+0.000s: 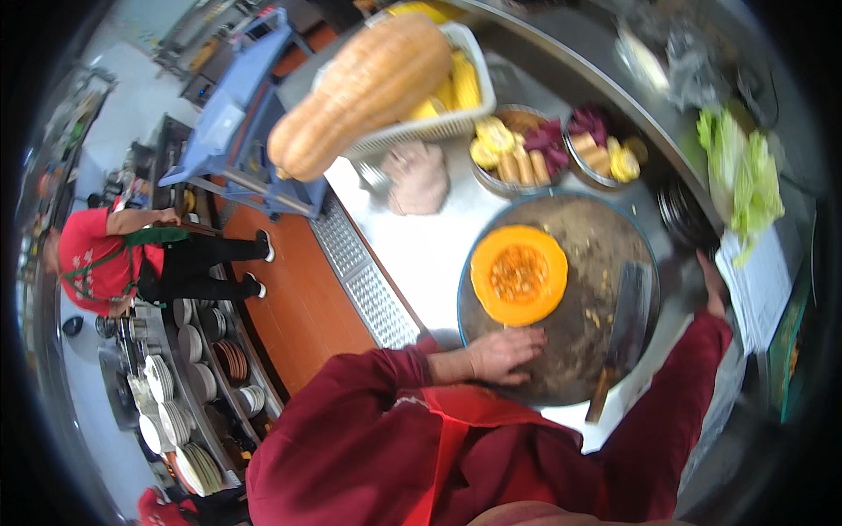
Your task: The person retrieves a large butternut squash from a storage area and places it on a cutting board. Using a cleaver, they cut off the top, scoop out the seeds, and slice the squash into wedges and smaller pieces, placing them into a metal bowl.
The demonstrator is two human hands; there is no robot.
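Note:
My left hand (505, 356) rests flat on the near edge of a round chopping board (552, 368), with nothing in it. Just beyond its fingers lies a halved orange pumpkin (518, 276), cut face up, its seeds and pulp showing. A cleaver (628, 315) lies at the board's right side, wooden handle over the near rim. My right hand (714, 286) reaches past the board on the right, close to a stack of dark round dishes (684, 214). Its fingers are blurred and partly hidden, so its hold does not show.
A large whole squash (368, 92) lies across a white basket (483, 85) of corn. Two steamers (496, 187) (595, 177) hold cut corn, purple pieces and tan sticks. Lettuce (743, 177) hangs over the right shelf. A person (99, 263) stands across the aisle, left.

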